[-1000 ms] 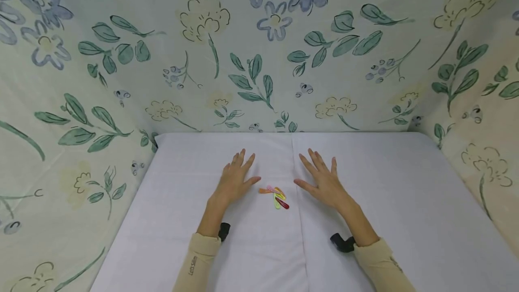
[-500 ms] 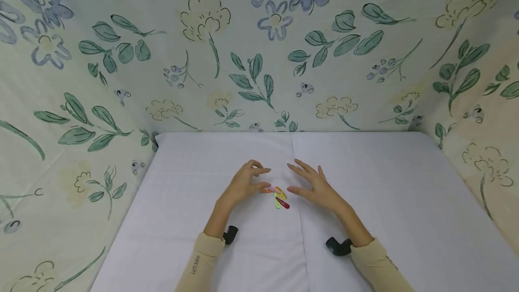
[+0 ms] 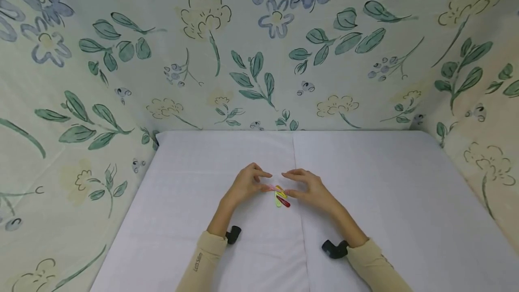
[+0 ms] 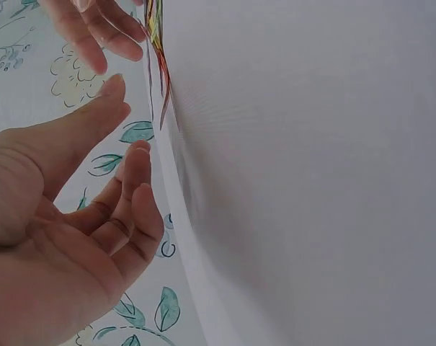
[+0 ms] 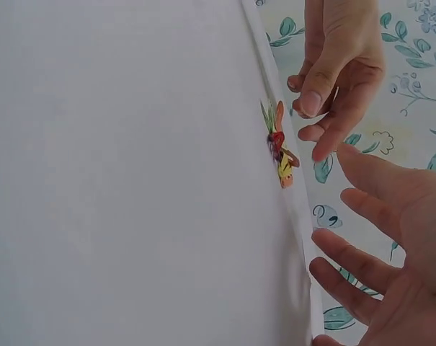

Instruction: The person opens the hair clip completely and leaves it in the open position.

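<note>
A small pile of colourful snap hair clips (image 3: 280, 195) lies on the white cloth, with pink, orange, yellow, light green and red ones among them. My left hand (image 3: 245, 184) hovers at the pile's left side, fingers bent and thumb apart from them. From the right, my right hand (image 3: 310, 188) reaches toward the same pile, its thumb spread below the fingers. Both wrist views show nothing between the fingers of either hand. In the head view the thumbs overlap the pile's edges and partly hide the orange clips. The right wrist view shows the clips (image 5: 277, 148) beside my hands.
A white cloth (image 3: 182, 220) covers the table, with a seam running front to back near the middle. Floral fabric (image 3: 251, 35) hangs behind and on both sides. Black wrist devices (image 3: 335, 249) stick out from both sleeves.
Both hands have come inward and closer to the pile from either side, with fingers bending from a wide spread. The clips look unmoved.
</note>
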`<state>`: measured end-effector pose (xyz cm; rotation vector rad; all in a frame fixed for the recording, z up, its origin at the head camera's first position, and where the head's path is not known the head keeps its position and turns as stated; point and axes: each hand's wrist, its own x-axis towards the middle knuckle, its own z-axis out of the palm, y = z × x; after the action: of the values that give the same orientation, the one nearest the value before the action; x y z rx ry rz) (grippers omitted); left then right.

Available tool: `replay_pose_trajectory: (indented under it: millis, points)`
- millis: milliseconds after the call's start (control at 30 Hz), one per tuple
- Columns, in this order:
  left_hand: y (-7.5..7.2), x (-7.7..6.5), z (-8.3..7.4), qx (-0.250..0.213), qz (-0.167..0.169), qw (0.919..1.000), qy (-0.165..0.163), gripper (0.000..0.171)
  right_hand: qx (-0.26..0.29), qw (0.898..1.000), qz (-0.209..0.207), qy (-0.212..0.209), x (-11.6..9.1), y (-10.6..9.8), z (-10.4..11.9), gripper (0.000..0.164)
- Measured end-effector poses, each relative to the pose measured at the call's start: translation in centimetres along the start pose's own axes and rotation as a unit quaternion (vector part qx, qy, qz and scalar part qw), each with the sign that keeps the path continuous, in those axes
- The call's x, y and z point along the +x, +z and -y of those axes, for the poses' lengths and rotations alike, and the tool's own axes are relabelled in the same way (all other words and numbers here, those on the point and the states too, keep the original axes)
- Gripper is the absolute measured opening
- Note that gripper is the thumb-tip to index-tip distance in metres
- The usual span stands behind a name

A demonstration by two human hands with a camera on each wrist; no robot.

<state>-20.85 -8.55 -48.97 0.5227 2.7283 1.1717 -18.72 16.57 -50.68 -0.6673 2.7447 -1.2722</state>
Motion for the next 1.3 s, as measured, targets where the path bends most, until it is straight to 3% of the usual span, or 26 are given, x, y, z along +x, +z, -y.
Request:
replay_pose_trajectory:
  millis: [267,467,900,1300]
  points:
    - [0.2,0.0,-0.2,0.017,0.018,0.9992,-0.032,0.026,-0.007,0.999,-0.037,-0.016,0.2,1.2,0.4,0.036]
    - [0.4,0.0,-0.4,0.024,0.034,0.9988,-0.026,0.024,-0.010,0.998,-0.064,-0.026,0.2,1.9,0.1,0.029]
    - [0.8,0.0,-0.2,0.024,0.025,0.9994,-0.008,0.015,-0.016,0.992,-0.118,-0.034,0.4,3.4,-0.5,0.019]
    - [1.2,0.1,-0.2,0.015,0.024,0.9996,-0.008,0.009,-0.003,0.990,-0.142,-0.029,0.4,3.7,-0.6,0.015]
